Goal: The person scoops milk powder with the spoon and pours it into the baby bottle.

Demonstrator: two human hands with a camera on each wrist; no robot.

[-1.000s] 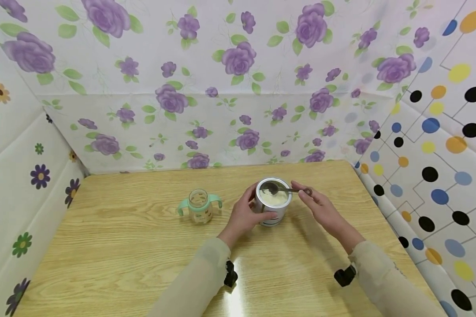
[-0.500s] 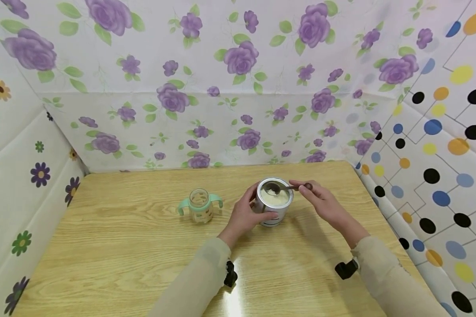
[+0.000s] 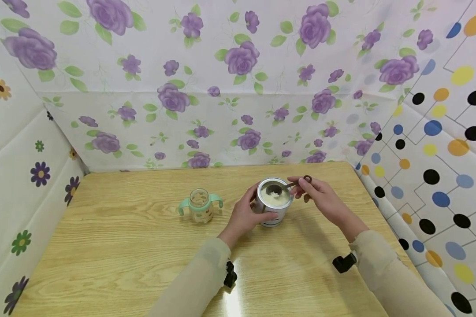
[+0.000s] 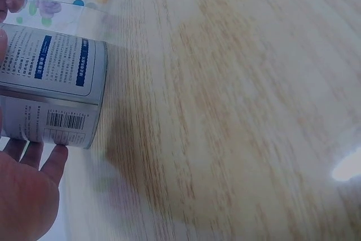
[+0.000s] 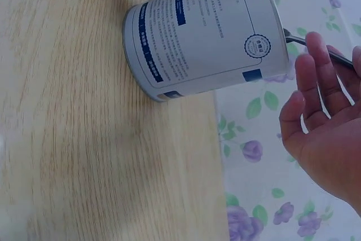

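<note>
A white printed milk powder can [image 3: 270, 215] with a silver rim stands on the wooden table, its top uncovered and pale powder [image 3: 277, 200] inside. My left hand [image 3: 243, 216] grips the can from its left side, thumb across the front; the left wrist view shows its fingers against the barcode side [image 4: 66, 121]. With my right hand [image 3: 321, 198] I pinch the handle of a dark spoon [image 3: 275, 189], whose bowl sits inside the can's mouth with some powder on it. In the right wrist view the right hand [image 5: 333, 122] is beside the can's open end, several fingers loosely bent.
A clear baby bottle [image 3: 200, 210] without a lid, with mint-green handles, stands left of the can on the wooden table [image 3: 135, 246]. Flower-patterned sheeting [image 3: 206, 110] rises behind the table, and dotted sheeting [image 3: 432, 176] borders its right side.
The spoon's handle has swung up and away from me, while its bowl has shifted slightly right inside the can. My right fingers have changed their hold; the left hand stays on the can.
</note>
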